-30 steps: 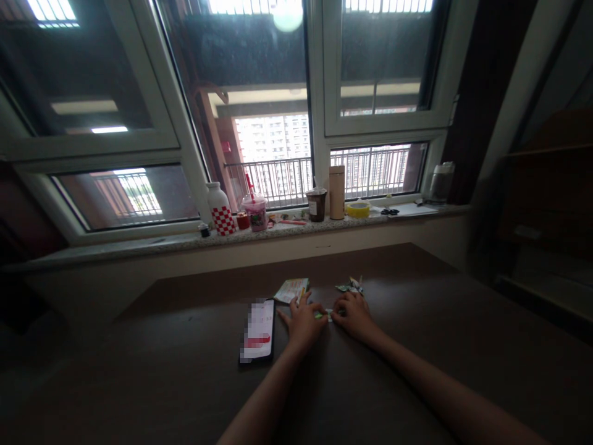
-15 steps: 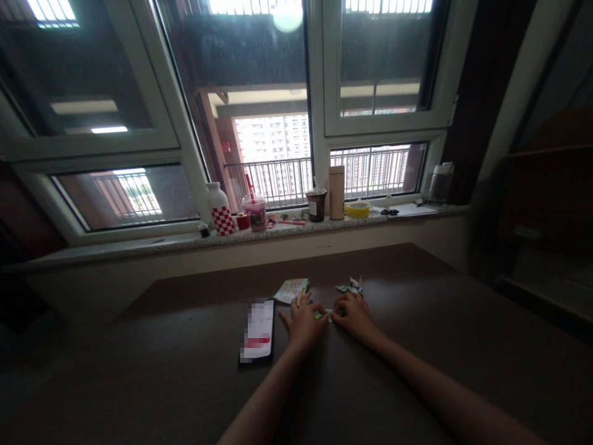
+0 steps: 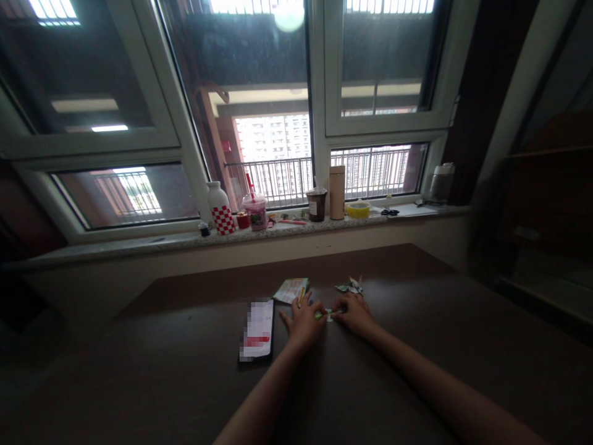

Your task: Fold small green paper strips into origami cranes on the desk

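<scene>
- Phone [image 3: 262, 330] on brn table [image 3: 185, 346], L of hands, screen part-pixelated
- L hand [image 3: 306, 324] pinching L end of small piece [image 3: 329, 316]; R hand [image 3: 356, 314] pinching its R end
- Small piece: pale, bright grn at L, low on tabletop betw. hands, partly hidden
- Beyond L hand, printed sheet [image 3: 288, 291]; beyond R, multicol. crumpled-looking scrap [image 3: 355, 286]
- Far: sill [image 3: 185, 240] w/ checked bottle [image 3: 220, 207]

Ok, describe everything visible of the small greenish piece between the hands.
The small greenish piece looks like paper, pale in the middle, brighter green by the left hand. It is on or just above the brown table, its sides partly covered by that hand and the right hand; whether pinched or pressed is unclear. Its full outline is hidden.
</scene>
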Demonstrator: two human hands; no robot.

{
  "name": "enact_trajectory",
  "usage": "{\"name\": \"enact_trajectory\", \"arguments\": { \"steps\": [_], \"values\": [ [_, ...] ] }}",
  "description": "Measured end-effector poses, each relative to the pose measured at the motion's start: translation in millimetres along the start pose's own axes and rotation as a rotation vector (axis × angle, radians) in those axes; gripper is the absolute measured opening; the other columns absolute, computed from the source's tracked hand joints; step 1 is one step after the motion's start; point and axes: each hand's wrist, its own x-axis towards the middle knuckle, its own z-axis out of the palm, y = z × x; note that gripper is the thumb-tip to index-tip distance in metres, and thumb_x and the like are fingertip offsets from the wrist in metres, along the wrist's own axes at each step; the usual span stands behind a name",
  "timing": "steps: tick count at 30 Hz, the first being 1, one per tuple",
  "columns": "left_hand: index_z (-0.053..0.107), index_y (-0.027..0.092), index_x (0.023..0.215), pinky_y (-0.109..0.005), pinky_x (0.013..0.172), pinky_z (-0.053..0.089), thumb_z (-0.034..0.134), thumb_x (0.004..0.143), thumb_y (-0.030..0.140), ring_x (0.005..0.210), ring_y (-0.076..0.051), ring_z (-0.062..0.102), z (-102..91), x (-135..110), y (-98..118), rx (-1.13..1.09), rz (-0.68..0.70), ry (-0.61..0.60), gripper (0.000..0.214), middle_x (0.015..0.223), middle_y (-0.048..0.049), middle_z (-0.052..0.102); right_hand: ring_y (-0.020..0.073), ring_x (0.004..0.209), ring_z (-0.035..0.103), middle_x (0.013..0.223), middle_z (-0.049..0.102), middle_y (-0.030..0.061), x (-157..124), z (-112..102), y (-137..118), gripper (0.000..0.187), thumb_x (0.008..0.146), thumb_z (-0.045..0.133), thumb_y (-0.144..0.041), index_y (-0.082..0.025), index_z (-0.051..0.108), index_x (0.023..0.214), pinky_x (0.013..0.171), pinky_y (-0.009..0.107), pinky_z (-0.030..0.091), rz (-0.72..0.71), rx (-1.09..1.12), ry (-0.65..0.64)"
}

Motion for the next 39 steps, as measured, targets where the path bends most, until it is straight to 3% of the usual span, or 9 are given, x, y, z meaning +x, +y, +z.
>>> {"name": "enact_trajectory", "arguments": {
  "steps": [10,18,28,34,39],
  "values": [
    [0.066,0.037,0.108,-0.075,0.107,0.006,0.056,0.087,0.031,0.147,-0.039,0.012,-6.6,1.1,-10.2,0.027,0.033,-0.116,0.024,0.16,0.0003,0.025,0.0281,0.116,0.049,0.108,0.066,0.0064,4.0,-0.2,5.6,0.022,0.067,0.07,-0.017,-0.026,0.077,0.086,0.103,0.04,0.034,0.032,0.05,-0.04],
    [0.066,0.039,0.111,-0.072,0.11,0.006,0.055,0.087,0.033,0.147,-0.039,0.014,-8.8,0.6,-13.8,0.044,0.041,-0.129,0.027,0.16,0.0007,0.026,0.0267,0.117,0.048,0.112,0.065,0.0065,1.9,-3.1,6.5,0.029,0.071,0.068,-0.018,-0.028,0.077,0.097,0.104,0.039,0.033,-0.009,0.024,-0.074],
    [0.071,0.041,0.104,-0.066,0.114,0.004,0.059,0.084,0.035,0.147,-0.033,0.018,-4.4,-5.9,-9.9,0.005,0.024,-0.002,0.024,0.154,0.003,0.038,0.0261,0.119,0.046,0.117,0.063,0.0078,-7.6,-8.0,4.8,0.033,0.079,0.061,-0.025,-0.027,0.073,0.11,0.105,0.039,0.031,-0.104,-0.019,-0.075],
    [0.07,0.04,0.109,-0.065,0.115,0.006,0.064,0.081,0.043,0.144,-0.033,0.024,-0.7,-8.2,-10.7,-0.018,0.048,0.102,0.029,0.148,-0.0002,0.046,0.0273,0.116,0.048,0.113,0.064,0.0072,-8.5,-5.4,8.2,0.026,0.079,0.062,-0.023,-0.027,0.075,0.102,0.104,0.043,0.033,-0.162,0.017,-0.033],
    [0.073,0.035,0.103,-0.065,0.115,0.005,0.065,0.081,0.042,0.143,-0.033,0.024,0.1,-7.5,-11.0,-0.041,0.038,0.092,0.024,0.148,-0.0005,0.047,0.0266,0.113,0.05,0.109,0.065,0.0067,-9.3,-5.2,9.4,0.025,0.077,0.063,-0.02,-0.026,0.074,0.099,0.102,0.043,0.036,-0.183,0.055,0.0]
  ]
}}
